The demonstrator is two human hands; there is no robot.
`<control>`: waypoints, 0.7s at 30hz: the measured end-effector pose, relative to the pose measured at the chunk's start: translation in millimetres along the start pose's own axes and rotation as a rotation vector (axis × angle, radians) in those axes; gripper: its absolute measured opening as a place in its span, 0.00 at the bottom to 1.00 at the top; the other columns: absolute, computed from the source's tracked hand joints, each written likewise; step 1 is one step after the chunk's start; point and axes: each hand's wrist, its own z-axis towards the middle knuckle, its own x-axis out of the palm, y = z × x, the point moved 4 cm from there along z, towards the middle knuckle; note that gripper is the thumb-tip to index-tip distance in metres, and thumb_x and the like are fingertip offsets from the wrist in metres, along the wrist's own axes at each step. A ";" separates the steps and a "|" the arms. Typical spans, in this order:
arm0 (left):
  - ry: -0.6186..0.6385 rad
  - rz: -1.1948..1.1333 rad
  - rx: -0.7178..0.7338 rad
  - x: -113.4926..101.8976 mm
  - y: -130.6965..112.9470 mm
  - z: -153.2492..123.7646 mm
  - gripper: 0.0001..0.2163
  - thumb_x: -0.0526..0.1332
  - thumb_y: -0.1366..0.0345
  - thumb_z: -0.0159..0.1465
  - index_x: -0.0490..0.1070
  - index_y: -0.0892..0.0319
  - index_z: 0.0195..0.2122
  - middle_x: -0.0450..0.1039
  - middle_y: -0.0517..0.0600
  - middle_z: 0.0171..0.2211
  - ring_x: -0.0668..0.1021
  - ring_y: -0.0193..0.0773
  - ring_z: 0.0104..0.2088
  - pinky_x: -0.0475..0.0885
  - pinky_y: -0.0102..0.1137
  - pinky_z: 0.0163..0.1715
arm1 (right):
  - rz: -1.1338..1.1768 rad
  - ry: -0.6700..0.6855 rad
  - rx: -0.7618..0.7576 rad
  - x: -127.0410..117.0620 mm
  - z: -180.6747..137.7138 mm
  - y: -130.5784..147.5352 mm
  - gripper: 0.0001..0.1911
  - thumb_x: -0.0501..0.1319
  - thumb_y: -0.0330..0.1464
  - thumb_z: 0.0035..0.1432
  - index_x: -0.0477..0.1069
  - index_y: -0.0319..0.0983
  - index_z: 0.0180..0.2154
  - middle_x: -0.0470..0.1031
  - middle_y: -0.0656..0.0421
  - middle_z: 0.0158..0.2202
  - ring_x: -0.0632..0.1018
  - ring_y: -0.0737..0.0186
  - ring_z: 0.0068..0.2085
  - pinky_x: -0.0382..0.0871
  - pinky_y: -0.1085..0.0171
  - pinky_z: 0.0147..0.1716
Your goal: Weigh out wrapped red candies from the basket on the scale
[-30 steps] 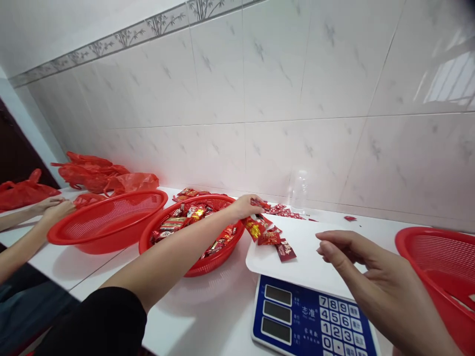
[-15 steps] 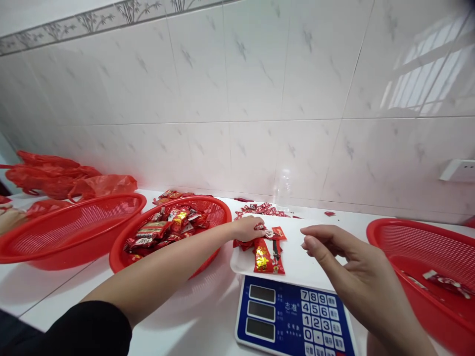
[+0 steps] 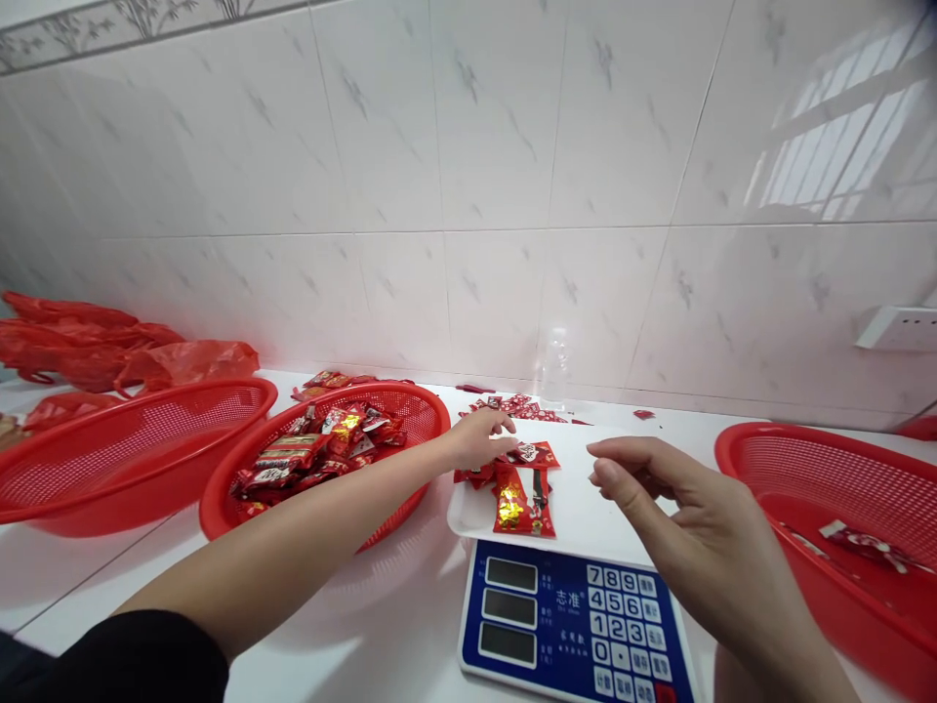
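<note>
The left hand (image 3: 479, 441) lies spread on glossy foil packets (image 3: 523, 500); the right hand (image 3: 688, 527) hovers half-curled, empty.

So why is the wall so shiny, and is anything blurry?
Head view: window light glares off the glossy white wall tiles; the wide lens bends the tile lines; the clear plastic bottle looks faint; nothing is badly blurred.

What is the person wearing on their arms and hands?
The left hand and right hand are bare: no gloves, rings or watch show. A black sleeve covers the left upper arm only; the forearm is uncovered. No sleeve shows on the right arm.
</note>
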 end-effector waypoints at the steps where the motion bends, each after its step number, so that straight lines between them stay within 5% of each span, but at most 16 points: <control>1: 0.026 -0.006 0.014 3.3 -2.9 -6.1 0.23 0.58 0.50 0.59 0.68 0.55 0.52 0.70 0.54 0.51 0.73 0.46 0.49 0.69 0.36 0.46 | 0.002 0.002 0.001 0.8 0.2 1.1 0.09 0.57 0.39 0.60 0.75 0.44 0.36 0.79 0.61 0.32 0.78 0.64 0.30 0.72 0.70 0.23; 4: 0.162 0.034 0.039 21.1 -13.1 -20.5 0.42 0.57 0.37 0.53 0.51 0.52 0.64 0.47 0.59 0.66 0.56 0.57 0.63 0.59 0.48 0.56 | 0.009 -0.010 0.029 2.1 0.1 3.3 0.09 0.57 0.38 0.60 0.75 0.44 0.35 0.79 0.61 0.32 0.77 0.65 0.30 0.72 0.70 0.23; 6: 0.222 0.103 0.060 32.8 -20.2 -23.7 0.46 0.56 0.33 0.50 0.46 0.50 0.66 0.42 0.59 0.68 0.47 0.61 0.65 0.52 0.55 0.58 | 0.014 -0.011 0.052 2.4 -0.1 2.9 0.09 0.57 0.37 0.61 0.75 0.43 0.35 0.79 0.60 0.33 0.76 0.64 0.30 0.72 0.69 0.24; 13: 0.097 0.171 0.166 41.7 -34.3 -12.1 0.39 0.56 0.36 0.52 0.60 0.51 0.61 0.65 0.57 0.55 0.63 0.57 0.56 0.61 0.49 0.52 | 0.011 0.014 0.040 1.5 -0.3 -1.6 0.08 0.58 0.37 0.61 0.75 0.44 0.37 0.79 0.61 0.34 0.77 0.64 0.32 0.71 0.70 0.25; 21: -0.164 -0.115 0.070 37.4 -30.2 -5.0 0.20 0.64 0.52 0.51 0.74 0.56 0.43 0.74 0.54 0.39 0.73 0.52 0.43 0.66 0.39 0.41 | 0.042 -0.013 0.115 0.3 -1.0 3.6 0.07 0.59 0.38 0.61 0.74 0.44 0.36 0.78 0.63 0.32 0.75 0.67 0.31 0.69 0.71 0.28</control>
